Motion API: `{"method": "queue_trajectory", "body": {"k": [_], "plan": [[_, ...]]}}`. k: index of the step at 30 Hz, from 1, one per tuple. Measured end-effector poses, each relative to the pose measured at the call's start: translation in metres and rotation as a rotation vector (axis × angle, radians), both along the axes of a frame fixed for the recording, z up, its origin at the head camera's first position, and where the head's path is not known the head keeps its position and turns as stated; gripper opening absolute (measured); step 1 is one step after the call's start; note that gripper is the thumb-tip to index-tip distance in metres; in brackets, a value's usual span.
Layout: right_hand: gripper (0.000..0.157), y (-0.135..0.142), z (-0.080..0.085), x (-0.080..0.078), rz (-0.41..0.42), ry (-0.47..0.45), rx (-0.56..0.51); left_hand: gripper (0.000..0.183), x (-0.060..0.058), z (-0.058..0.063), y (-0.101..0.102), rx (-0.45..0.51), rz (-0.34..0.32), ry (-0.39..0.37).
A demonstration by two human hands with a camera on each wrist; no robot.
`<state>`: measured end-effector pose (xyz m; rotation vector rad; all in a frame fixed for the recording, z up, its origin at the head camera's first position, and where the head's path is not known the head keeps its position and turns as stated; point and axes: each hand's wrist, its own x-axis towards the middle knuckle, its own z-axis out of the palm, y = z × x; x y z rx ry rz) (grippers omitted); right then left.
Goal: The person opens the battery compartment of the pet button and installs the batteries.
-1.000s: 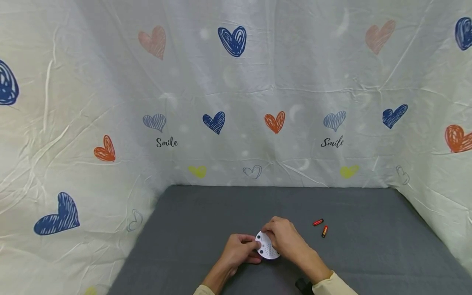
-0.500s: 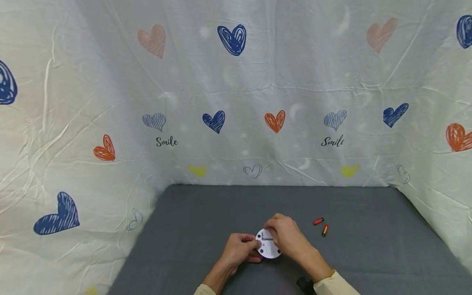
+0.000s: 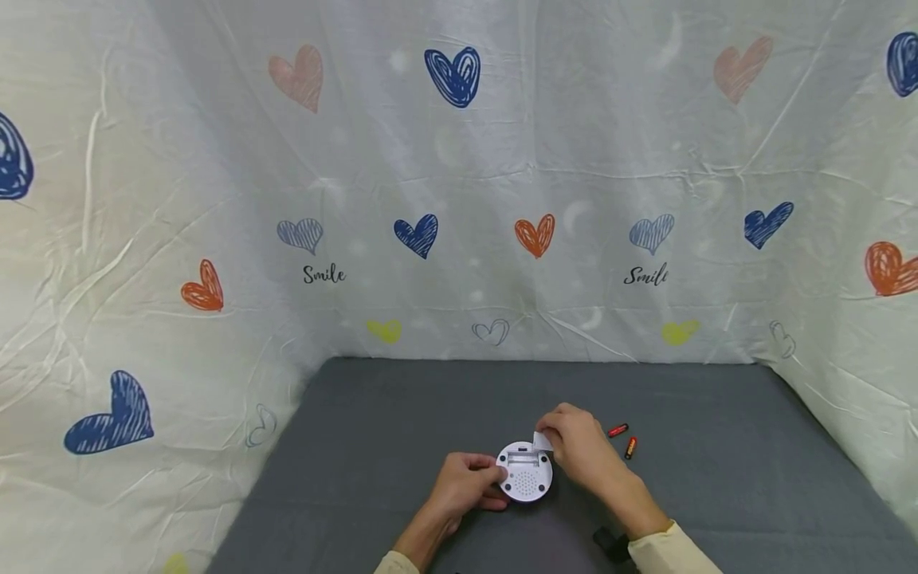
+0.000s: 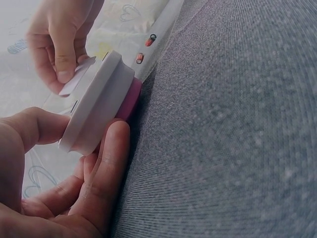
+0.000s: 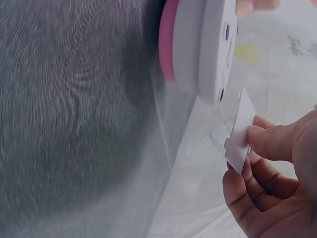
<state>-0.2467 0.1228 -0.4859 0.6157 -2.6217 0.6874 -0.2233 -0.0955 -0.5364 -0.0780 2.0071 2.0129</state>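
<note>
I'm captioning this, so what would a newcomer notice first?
Probably the hearts on the white curtain behind the gray table. Then the white device near the front, gripped by the left hand, its compartment open; the right hand pinches a cover beside it. Two red batteries lie to the right.

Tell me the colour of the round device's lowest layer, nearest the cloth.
The lowest layer is pink, clearest in the right wrist view.

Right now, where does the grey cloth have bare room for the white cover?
Free: left of the left hand; right of the red batteries; the far strip before the printed curtain. Crowded: around the white device, and from the right hand to those batteries.
</note>
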Motion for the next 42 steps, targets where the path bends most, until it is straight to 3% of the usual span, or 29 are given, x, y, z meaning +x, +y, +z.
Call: {"method": "queue_trajectory", "body": {"k": [23, 33, 42], "plan": [[0.017, 0.066, 0.002, -0.005, -0.098, -0.014, 0.025, 0.035, 0.001, -0.001, -0.001, 0.003, 0.005, -0.005], [0.015, 0.110, 0.015, -0.007, -0.141, -0.109, 0.051, 0.036, 0.001, 0.002, 0.000, 0.002, 0.008, -0.008], [0.017, 0.138, 0.005, -0.012, -0.180, -0.152, 0.079, 0.039, 0.001, 0.003, 0.001, 0.007, 0.009, -0.004]]}}
